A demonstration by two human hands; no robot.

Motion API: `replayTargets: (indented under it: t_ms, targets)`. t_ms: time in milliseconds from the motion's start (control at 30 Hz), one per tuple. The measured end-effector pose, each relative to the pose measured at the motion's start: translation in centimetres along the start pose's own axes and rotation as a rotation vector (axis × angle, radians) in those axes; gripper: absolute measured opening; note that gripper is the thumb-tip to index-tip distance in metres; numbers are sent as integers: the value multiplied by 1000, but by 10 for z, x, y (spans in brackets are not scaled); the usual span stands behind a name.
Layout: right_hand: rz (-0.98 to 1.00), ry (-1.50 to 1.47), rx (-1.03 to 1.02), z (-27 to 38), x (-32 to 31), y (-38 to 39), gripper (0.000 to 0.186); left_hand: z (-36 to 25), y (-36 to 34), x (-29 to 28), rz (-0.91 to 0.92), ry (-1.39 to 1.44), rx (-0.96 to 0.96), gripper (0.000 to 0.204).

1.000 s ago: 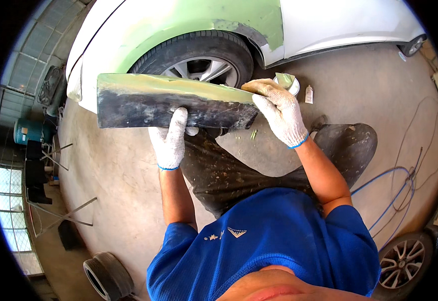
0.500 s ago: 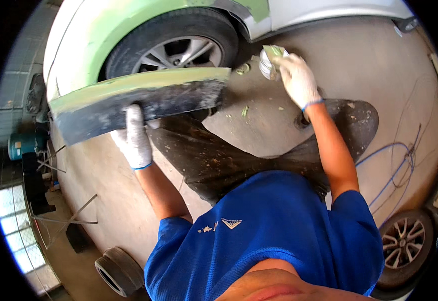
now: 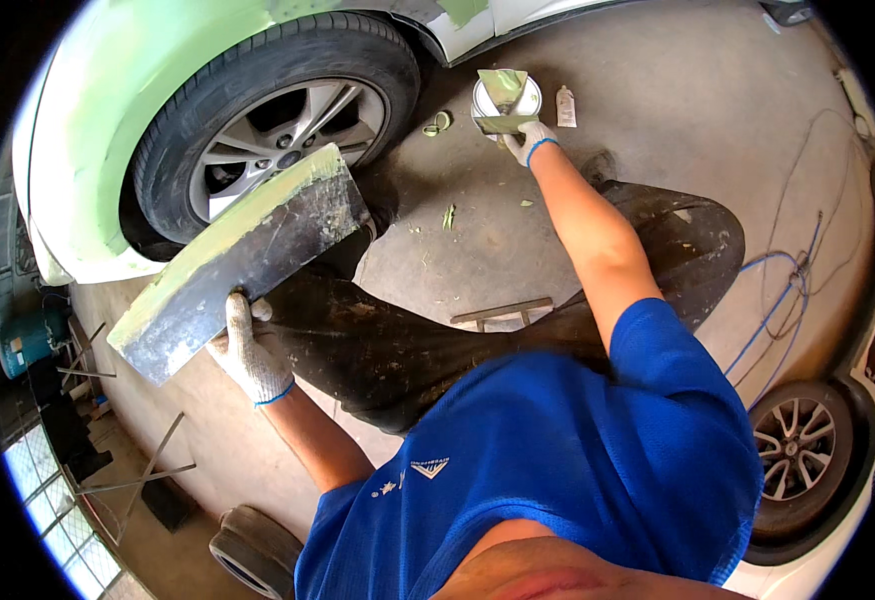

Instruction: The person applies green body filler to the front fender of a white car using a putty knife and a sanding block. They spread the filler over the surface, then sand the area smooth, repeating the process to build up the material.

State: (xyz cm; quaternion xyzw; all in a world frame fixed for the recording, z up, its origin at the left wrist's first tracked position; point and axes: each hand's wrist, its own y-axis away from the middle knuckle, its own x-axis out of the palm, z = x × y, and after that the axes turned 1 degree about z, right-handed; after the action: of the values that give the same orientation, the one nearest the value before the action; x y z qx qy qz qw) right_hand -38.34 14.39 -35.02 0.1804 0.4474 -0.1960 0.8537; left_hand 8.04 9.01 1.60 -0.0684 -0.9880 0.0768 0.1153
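My left hand (image 3: 250, 352), in a white knit glove, grips the lower edge of a long flat board (image 3: 267, 250), thumb on its face. The board is dark and scuffed, with pale green putty smeared along its upper edge. It slants up to the right, in front of the car wheel. My gloved right hand (image 3: 529, 143) reaches far forward, closed on a flat green-smeared putty spreader (image 3: 505, 125). This spreader lies across the near rim of a white can (image 3: 531, 97). Another green-coated flat piece (image 3: 502, 86) stands in the can; its lower end is hidden.
A white car with green-coated bodywork (image 3: 87, 180) and a wheel (image 3: 292, 140) stands ahead. A small tube (image 3: 565, 106) and a tape-like ring (image 3: 438, 124) lie by the can. Green scraps (image 3: 448, 217), a low stool (image 3: 502, 312), blue hose (image 3: 782, 285) and loose wheels (image 3: 802, 450) are around.
The board has swung from nearly level to a steep slant, its left end lower. My right hand has come to the can's near side, and the spreader now shows over the rim. The view has shifted.
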Motion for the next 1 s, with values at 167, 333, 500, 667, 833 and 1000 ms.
replayTargets:
  t_ms: [167,333,500,667,833,1000]
  targets:
    - [44,-980,338,27,19,-12,12,-1,-7,25,-3,-53,-2,35]
    - [72,-1219,812,23,-20,-9,10,4,-14,55,46,-59,12,32]
    - [-136,-954,415,63,-94,-25,12,-31,-34,77,145,-442,129,22]
    - [-464,-1319,60,152,-195,25,21,-70,-48,104,269,-1027,651,21]
    - [-1027,-742,-336,198,-268,91,26,-97,-51,164,588,-1492,1047,20]
    - [-620,-378,-692,251,-263,133,43,-83,-55,212,985,-1751,1292,20]
